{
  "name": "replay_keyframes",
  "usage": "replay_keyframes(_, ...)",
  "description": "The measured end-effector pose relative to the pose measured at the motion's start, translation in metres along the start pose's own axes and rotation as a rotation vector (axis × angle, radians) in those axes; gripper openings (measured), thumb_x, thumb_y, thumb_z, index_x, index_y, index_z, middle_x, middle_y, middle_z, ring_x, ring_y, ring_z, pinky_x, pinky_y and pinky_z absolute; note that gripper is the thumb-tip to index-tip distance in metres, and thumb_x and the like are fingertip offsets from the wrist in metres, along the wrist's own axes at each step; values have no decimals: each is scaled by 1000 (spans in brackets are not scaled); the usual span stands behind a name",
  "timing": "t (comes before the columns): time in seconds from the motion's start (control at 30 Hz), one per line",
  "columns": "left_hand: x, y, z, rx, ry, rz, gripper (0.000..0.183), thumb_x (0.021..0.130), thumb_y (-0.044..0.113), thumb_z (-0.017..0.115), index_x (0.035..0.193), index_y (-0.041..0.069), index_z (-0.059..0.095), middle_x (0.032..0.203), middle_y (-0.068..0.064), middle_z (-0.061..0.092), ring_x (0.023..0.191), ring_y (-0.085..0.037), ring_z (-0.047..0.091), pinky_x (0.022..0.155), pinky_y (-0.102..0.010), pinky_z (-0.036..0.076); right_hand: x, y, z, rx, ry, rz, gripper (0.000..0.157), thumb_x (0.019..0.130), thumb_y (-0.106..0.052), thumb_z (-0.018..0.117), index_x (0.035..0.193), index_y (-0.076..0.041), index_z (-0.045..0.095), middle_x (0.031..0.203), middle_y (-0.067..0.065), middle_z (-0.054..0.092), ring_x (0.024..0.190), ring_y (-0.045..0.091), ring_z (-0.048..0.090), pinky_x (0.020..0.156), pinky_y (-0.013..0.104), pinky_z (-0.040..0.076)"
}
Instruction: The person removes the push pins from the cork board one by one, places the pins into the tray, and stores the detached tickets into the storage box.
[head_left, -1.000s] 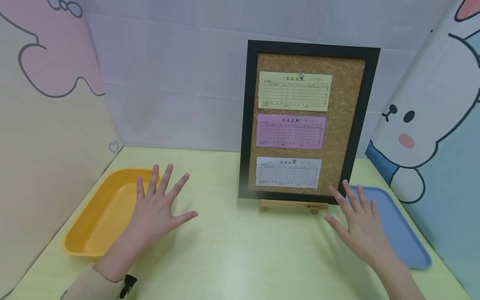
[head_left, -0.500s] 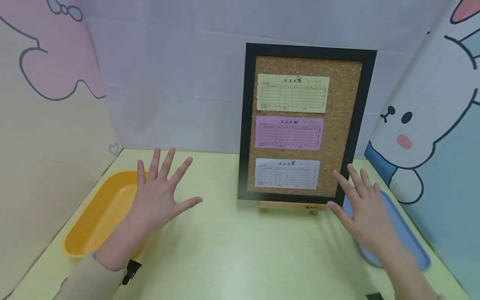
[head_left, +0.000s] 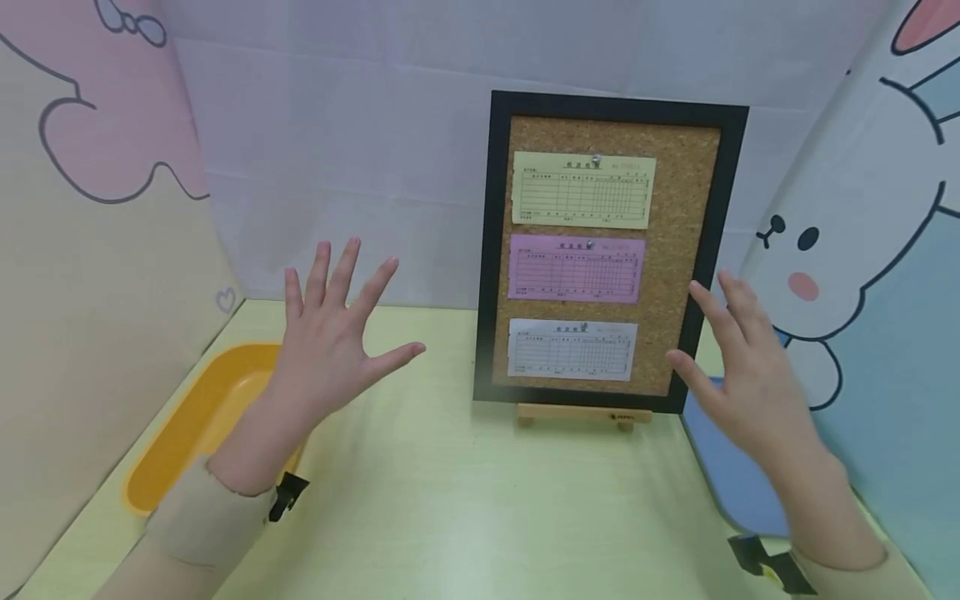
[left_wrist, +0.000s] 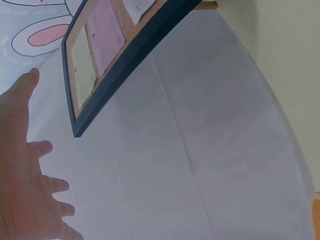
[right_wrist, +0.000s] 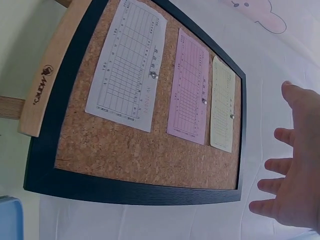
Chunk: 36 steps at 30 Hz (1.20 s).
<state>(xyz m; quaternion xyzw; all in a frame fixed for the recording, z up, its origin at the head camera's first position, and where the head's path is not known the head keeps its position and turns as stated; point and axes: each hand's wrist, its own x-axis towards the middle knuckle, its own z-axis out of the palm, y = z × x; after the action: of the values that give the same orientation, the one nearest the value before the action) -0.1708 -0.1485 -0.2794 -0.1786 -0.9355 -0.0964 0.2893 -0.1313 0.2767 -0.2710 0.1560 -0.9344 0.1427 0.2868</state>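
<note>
A black-framed cork board (head_left: 682,208) leans on a small wooden easel (head_left: 577,413). Three printed receipt slips hang on it, each under a clear pushpin: a yellow slip (head_left: 583,192) on top, a pink slip (head_left: 576,268) in the middle and a white slip (head_left: 572,350) lowest. My left hand (head_left: 327,346) is raised with fingers spread, left of the board and overlapping the yellow tray in the head view. My right hand (head_left: 750,379), fingers extended, is raised beside the board's lower right edge and holds nothing. In the right wrist view, the right hand (right_wrist: 300,160) shows beside the slips.
On the left of the pale table (head_left: 480,500) is a yellow tray (head_left: 161,450); a blue tray (head_left: 738,475) lies on the right, partly hidden by the right arm. A white cloth (head_left: 360,150) backs the table, with cartoon-printed panels at both sides.
Both hands have risen up the head view, and the left has shifted slightly right. The right hand has moved somewhat right as well. Board, slips and trays stay in place.
</note>
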Motion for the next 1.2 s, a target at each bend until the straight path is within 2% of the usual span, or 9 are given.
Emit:
replay_keyframes(0.23,28,11,-7,-83,102,4,90,75,63,65,149,31,24,159,-9,6,145,-33,-3,109,-64,-3,24,-7,-6,44,120,7,70,91,-48,57,149,-26,26,158,1,16,143,31,19,99,65,31)
replay_keyframes(0.37,45,18,-8,-152,122,-12,88,76,60,67,148,29,26,158,-8,8,145,-32,-1,110,-63,-1,38,-12,-8,79,180,11,70,90,-51,55,149,-26,26,157,-1,17,142,30,22,95,66,34)
replay_keyframes(0.47,57,24,-8,-210,123,-31,85,78,58,66,147,27,28,158,-7,9,146,-30,0,111,-61,1,50,-15,-9,119,216,13,69,90,-50,56,148,-26,27,157,-3,19,142,28,23,103,61,29)
replay_keyframes(0.57,70,28,-5,-264,136,-36,83,79,57,66,147,27,29,158,-7,11,146,-30,3,111,-60,5,63,-15,-7,149,282,-24,67,90,-49,56,146,-22,31,155,-2,24,142,25,24,109,54,25)
replay_keyframes(0.77,95,37,2,-367,155,-51,83,79,57,66,147,27,28,156,-8,15,144,-28,9,111,-57,12,93,-16,0,209,404,-113,63,89,-37,61,143,-12,39,149,1,37,139,17,31,111,38,28)
replay_keyframes(0.83,103,40,5,-397,137,-69,83,80,59,64,147,29,27,156,-7,14,144,-26,10,110,-57,14,103,-17,4,215,427,-149,61,89,-29,64,141,-8,40,146,5,41,138,18,33,111,36,28)
replay_keyframes(0.97,118,49,11,-461,58,-122,84,80,63,61,148,34,22,157,-2,10,144,-23,11,110,-58,15,123,-19,11,222,459,-197,59,86,-17,68,138,-4,43,140,11,47,134,22,39,111,36,29)
replay_keyframes(1.07,129,56,14,-501,-4,-159,86,79,66,59,149,35,19,158,1,8,144,-22,11,110,-57,18,135,-20,16,226,457,-189,58,86,-16,69,137,-5,43,138,12,48,129,24,43,105,39,36)
replay_keyframes(1.2,143,64,17,-560,-57,-190,87,78,66,59,149,35,19,158,2,8,144,-22,11,111,-53,21,147,-21,22,237,430,-133,57,88,-21,67,138,-7,43,136,10,49,123,24,48,97,42,44)
